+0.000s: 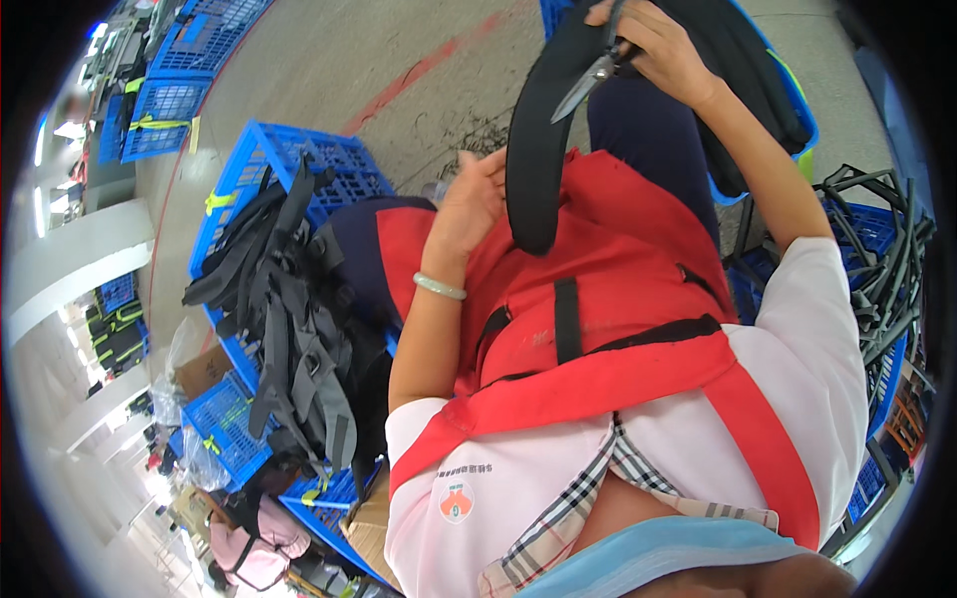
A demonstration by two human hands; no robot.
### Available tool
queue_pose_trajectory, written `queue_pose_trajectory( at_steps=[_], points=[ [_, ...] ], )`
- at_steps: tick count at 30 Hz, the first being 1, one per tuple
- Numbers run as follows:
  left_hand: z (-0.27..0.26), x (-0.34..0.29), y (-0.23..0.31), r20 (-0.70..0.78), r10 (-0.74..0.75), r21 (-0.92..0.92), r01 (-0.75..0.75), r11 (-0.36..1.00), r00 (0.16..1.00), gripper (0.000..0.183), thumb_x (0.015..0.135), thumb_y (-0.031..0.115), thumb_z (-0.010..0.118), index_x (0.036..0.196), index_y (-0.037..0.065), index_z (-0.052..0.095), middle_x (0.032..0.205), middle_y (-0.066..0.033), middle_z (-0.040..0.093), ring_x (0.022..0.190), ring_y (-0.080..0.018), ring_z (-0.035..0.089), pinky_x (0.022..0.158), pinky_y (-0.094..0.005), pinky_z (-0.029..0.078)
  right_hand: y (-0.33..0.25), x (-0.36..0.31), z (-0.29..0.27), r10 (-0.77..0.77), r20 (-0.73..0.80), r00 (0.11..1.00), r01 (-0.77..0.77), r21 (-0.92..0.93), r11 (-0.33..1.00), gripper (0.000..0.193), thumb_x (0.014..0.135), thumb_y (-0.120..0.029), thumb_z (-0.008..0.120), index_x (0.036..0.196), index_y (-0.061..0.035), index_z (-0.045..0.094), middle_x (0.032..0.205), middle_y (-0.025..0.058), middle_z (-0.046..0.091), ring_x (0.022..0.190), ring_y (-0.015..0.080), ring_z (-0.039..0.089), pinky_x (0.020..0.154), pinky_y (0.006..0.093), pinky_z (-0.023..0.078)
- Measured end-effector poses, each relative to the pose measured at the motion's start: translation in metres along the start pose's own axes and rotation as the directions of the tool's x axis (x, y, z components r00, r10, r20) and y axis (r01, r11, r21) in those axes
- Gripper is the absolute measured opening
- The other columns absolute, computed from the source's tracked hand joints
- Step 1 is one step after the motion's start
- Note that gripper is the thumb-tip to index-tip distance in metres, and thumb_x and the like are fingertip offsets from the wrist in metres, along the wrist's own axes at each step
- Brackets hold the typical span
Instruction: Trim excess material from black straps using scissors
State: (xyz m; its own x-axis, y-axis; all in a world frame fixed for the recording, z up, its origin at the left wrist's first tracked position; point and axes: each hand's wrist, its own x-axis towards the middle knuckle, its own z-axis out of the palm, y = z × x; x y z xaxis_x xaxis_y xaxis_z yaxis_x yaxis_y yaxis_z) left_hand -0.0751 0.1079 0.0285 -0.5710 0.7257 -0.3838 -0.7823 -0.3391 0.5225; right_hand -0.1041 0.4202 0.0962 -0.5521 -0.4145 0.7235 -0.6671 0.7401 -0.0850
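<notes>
My right hand (666, 48) is closed round a pair of scissors (586, 90) with dark handles, its blades pointing down and left. The blades lie over a long, curved black padded strap (535, 164), and my right fingertips reach the strap's far end. My left hand (475, 202) is at the strap's left edge, thumb up and apart from the fingers. Its fingertips pass partly behind the strap, so their grip is hidden there. The strap's rounded near end rests over the red apron (628, 239) on my lap.
At left, a blue plastic crate (344, 164) carries a heap of grey-black webbing straps (289, 329). Black padded pieces (748, 90) fill another blue crate at far right. Thin dark strips (877, 249) pile up at right. Dark scraps (474, 140) litter the floor.
</notes>
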Motion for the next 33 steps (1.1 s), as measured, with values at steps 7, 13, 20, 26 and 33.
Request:
queue_pose_trajectory(
  at_steps=[7, 13, 20, 26, 33],
  points=[
    [-0.016, -0.025, -0.013, -0.037, 0.172, 0.057, -0.170, 0.984, 0.984, 0.030, 0.080, 0.002, 0.070, 0.108, -0.001, 0.061, 0.100, -0.0098, 0.067, 0.089, -0.0188, 0.066, 0.083, -0.0317, 0.053, -0.056, 0.026, 0.052, 0.356, 0.230, 0.906, -0.417, 0.328, 0.848, 0.018, 0.075, -0.003, 0.064, 0.090, -0.0051, 0.053, 0.085, 0.0124, 0.052, 0.081, 0.0276, 0.056, 0.073, 0.0398, 0.046],
    [-0.025, -0.041, 0.004, -0.176, 0.431, 0.021, -0.434, 0.901, 0.885, 0.025, 0.080, 0.000, 0.068, 0.104, 0.001, 0.061, 0.097, -0.0086, 0.067, 0.088, -0.0197, 0.066, 0.083, -0.0328, 0.053, -0.121, -0.015, 0.061, 0.472, 0.687, 0.552, -0.834, 0.441, 0.333, 0.046, 0.080, -0.028, 0.074, 0.106, 0.0014, 0.050, 0.076, 0.0132, 0.052, 0.067, 0.0226, 0.047, 0.064, 0.0322, 0.043],
    [-0.037, -0.049, 0.011, -0.166, 0.487, -0.061, -0.502, 0.863, 0.858, 0.024, 0.079, -0.004, 0.067, 0.101, 0.002, 0.062, 0.096, -0.0084, 0.067, 0.087, -0.0198, 0.066, 0.084, -0.0326, 0.053, -0.147, -0.025, 0.034, 0.286, 0.850, 0.443, -0.867, 0.325, 0.378, 0.071, 0.072, -0.046, 0.076, 0.115, 0.0016, 0.045, 0.086, 0.0147, 0.053, 0.076, 0.0247, 0.051, 0.069, 0.0345, 0.043],
    [-0.040, -0.048, 0.006, -0.165, 0.502, 0.036, -0.503, 0.863, 0.849, 0.023, 0.077, -0.006, 0.067, 0.098, 0.002, 0.064, 0.096, -0.0085, 0.067, 0.087, -0.0195, 0.066, 0.082, -0.0325, 0.053, -0.151, -0.021, 0.027, 0.242, 0.909, 0.341, -0.902, 0.243, 0.358, 0.074, 0.070, -0.046, 0.078, 0.116, 0.0016, 0.044, 0.087, 0.0134, 0.054, 0.077, 0.0254, 0.052, 0.070, 0.0352, 0.043],
    [-0.028, -0.051, 0.001, -0.164, 0.500, 0.051, -0.499, 0.865, 0.850, 0.023, 0.077, -0.006, 0.067, 0.099, 0.002, 0.063, 0.096, -0.0088, 0.068, 0.086, -0.0195, 0.066, 0.080, -0.0318, 0.054, -0.160, -0.023, 0.042, 0.297, 0.840, 0.455, -0.828, 0.276, 0.489, 0.080, 0.068, -0.045, 0.079, 0.119, 0.0048, 0.043, 0.088, 0.0223, 0.058, 0.082, 0.0372, 0.058, 0.071, 0.0409, 0.044]
  ],
)
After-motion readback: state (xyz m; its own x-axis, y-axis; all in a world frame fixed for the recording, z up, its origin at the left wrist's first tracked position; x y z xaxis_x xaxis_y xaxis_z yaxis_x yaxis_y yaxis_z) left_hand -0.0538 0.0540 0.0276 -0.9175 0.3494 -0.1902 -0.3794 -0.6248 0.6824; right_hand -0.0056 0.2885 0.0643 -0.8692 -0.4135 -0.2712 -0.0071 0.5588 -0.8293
